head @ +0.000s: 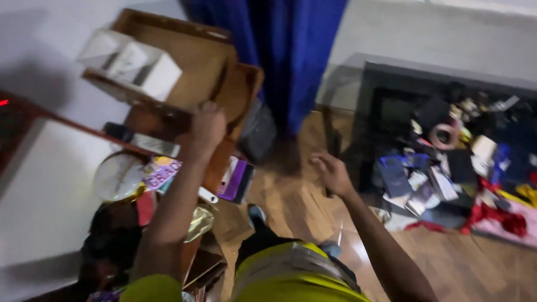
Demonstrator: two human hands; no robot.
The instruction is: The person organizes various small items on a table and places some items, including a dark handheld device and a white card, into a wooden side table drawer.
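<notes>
Head view: the left hand (207, 124) is raised and closed on the lower edge of a brown cardboard box (190, 61), gripping it near the box's near corner. That box is tilted, its open side turned up and toward the left, its long axis slanting from upper left down to lower right; white cartons (134, 64) sit in it at its left edge. It lies directly above and beyond the hand, touching it. The right hand (333, 173) hangs free over the wooden floor (296, 201), fingers loosely spread and holding nothing, well apart from the box. A blue curtain (279, 50) hangs behind. Mixed small items, among them a tape roll (444, 136), are heaped on the floor at the right.
</notes>
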